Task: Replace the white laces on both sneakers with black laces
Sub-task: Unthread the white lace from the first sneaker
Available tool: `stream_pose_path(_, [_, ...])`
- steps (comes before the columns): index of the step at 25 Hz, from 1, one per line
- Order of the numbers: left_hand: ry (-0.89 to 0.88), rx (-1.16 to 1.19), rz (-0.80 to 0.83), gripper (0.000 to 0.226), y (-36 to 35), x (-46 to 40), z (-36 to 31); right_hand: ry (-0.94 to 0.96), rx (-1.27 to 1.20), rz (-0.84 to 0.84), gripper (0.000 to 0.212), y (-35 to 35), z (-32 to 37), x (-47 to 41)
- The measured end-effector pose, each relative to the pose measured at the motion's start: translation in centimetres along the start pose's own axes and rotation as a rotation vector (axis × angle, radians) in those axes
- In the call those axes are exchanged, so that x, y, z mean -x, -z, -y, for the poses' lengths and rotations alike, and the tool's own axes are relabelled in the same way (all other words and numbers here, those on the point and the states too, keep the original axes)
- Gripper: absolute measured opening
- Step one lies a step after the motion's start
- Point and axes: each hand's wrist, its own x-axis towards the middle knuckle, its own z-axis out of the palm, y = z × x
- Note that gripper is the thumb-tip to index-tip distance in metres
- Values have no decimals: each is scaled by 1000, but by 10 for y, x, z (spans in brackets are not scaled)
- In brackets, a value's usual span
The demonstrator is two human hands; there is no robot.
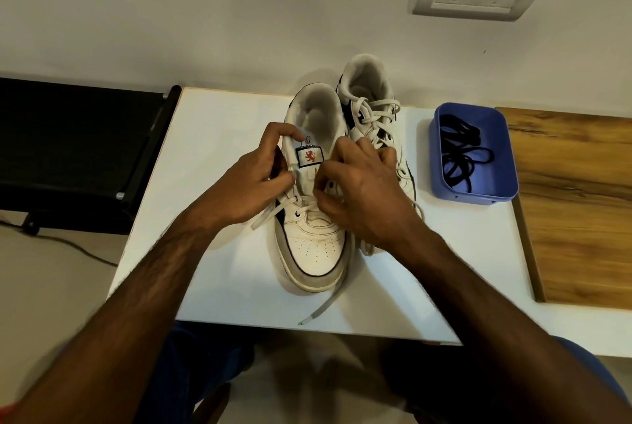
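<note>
step in hand: unlacing near sneaker on white table. your left hand pinches its tongue, right hand pinches white lace. black laces wait in blue tray. next: draw lace free from low eyelets.

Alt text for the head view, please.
Both hands work on the near sneaker: the left hand holds its tongue, the right hand pinches its half-removed white lace. The far sneaker remains laced; black laces lie in a blue tray.
</note>
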Motion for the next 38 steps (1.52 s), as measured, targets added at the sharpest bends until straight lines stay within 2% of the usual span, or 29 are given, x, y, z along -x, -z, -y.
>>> stream_pose_path(9, [-5, 3, -7, 50, 0, 0, 0, 53, 8, -17, 14, -8, 12, 1])
stream_pose_path(15, [-8, 5, 15, 50, 3, 1, 0, -24, -35, -118, 16, 20, -9, -1])
stream_pose_path(19, [-8, 11, 3, 49, 1, 0, -1, 16, -16, -72, 21, 5, 4, 2])
stream_pose_path(23, [3, 5, -6, 50, 1, 0, -1, 67, 31, -33, 13, -7, 13, 1])
stream_pose_path(29, [-10, 13, 14, 50, 2, 1, 1, -49, -17, -103, 15, 25, -9, -1])
stream_pose_path(32, [-6, 9, 5, 50, 1, 0, 0, 0, 4, -32, 24, 9, 3, 2])
stream_pose_path(38, [3, -4, 3, 52, 0, 1, -1, 46, 27, -15, 14, 2, 8, 1])
